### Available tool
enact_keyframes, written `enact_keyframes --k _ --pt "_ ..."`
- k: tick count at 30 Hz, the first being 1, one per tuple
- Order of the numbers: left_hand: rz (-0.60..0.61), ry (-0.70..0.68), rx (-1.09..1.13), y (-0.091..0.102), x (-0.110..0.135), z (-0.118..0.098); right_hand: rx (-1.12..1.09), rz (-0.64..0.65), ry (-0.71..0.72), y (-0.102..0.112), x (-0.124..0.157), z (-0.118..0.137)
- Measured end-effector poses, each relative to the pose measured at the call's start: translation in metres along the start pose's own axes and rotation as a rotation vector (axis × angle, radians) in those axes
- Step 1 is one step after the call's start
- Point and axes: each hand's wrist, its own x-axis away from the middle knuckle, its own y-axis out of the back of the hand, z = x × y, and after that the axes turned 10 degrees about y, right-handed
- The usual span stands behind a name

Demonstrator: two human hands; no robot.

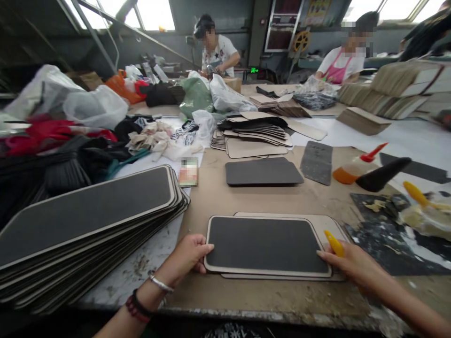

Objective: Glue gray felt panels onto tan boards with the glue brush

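A flat dark grey panel with a beige border (262, 244) lies in front of me, overlapping a beige panel with a dark edge (326, 225) beneath it. My left hand (193, 251) pinches the panel's left edge, thumb on top. At the lower right corner, my right hand (347, 263) has its thumb on the same panel and also holds a tool by its yellow handle (334, 243); the tool's working end is hidden. Beyond them sits a plain dark grey board stack (264, 172). A tall stack of similar bordered panels (95, 206) rises at my left.
Right of me are a glue bottle with a red nozzle (359, 169), a black cone-shaped object (383, 174) and a glue-smeared black sheet (377, 253). More cut panels (257, 134) are piled farther back. Fabric and bags (95, 108) cover the left. Two people (223, 51) work across the table.
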Motion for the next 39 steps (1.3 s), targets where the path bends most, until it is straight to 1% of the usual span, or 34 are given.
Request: enact_keyframes --k 3,10,13,16,21,23,25,28,31,39 --pt "-0.011 0.004 0.022 0.000 -0.001 0.002 -0.025 0.055 -0.030 -0.002 -0.002 -0.004" --pt "-0.019 0.020 0.023 -0.001 0.001 0.001 -0.059 0.054 -0.037 -0.002 -0.001 -0.004" --pt "-0.006 0.022 0.007 -0.001 0.004 -0.001 -0.053 0.072 -0.051 0.001 0.000 0.000" --pt "0.020 0.012 -0.025 -0.001 0.005 0.000 -0.041 0.062 -0.028 0.005 0.003 0.009" --pt "0.001 0.004 -0.018 0.004 -0.011 0.015 -0.020 0.011 -0.044 0.012 0.007 0.021" --pt "0.001 0.017 -0.011 0.005 -0.018 0.020 -0.064 -0.024 -0.047 0.013 0.009 0.023" --pt "0.003 0.034 -0.010 0.006 -0.021 0.022 -0.159 -0.032 -0.060 0.012 0.009 0.022" --pt "0.021 0.061 -0.032 0.007 -0.021 0.018 -0.288 0.023 -0.131 0.009 0.009 0.022" --pt "0.060 0.106 -0.050 0.009 -0.021 0.014 -0.287 0.060 -0.154 0.006 0.007 0.021" --pt "0.093 0.172 -0.022 0.015 -0.029 0.020 -0.274 0.023 -0.096 -0.001 0.003 0.009"
